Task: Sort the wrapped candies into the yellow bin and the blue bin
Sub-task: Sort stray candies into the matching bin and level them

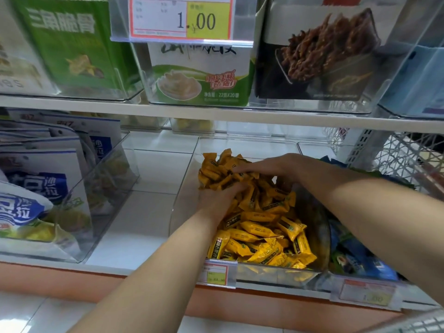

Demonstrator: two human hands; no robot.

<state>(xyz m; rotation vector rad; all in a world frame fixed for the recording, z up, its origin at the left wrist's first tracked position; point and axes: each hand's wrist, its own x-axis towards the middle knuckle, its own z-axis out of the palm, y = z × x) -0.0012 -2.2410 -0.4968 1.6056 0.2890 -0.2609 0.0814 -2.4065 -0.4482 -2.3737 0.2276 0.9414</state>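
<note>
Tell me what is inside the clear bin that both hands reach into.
Yellow-wrapped candies fill the clear bin, heaped highest at the back. The left hand and right hand rest on that heap. The bin's floor and anything under the hands are covered.

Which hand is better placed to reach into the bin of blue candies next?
Probably the right hand: its forearm passes over the blue candies, right of the yellow pile. The left hand lies farther away.

Two hands: left hand (217,199), right hand (271,168). One yellow-candy bin (183,212), its yellow candies (259,233) too many to count. One blue-candy bin (341,276). Three price tags (180,18) (216,273) (367,294).
</note>
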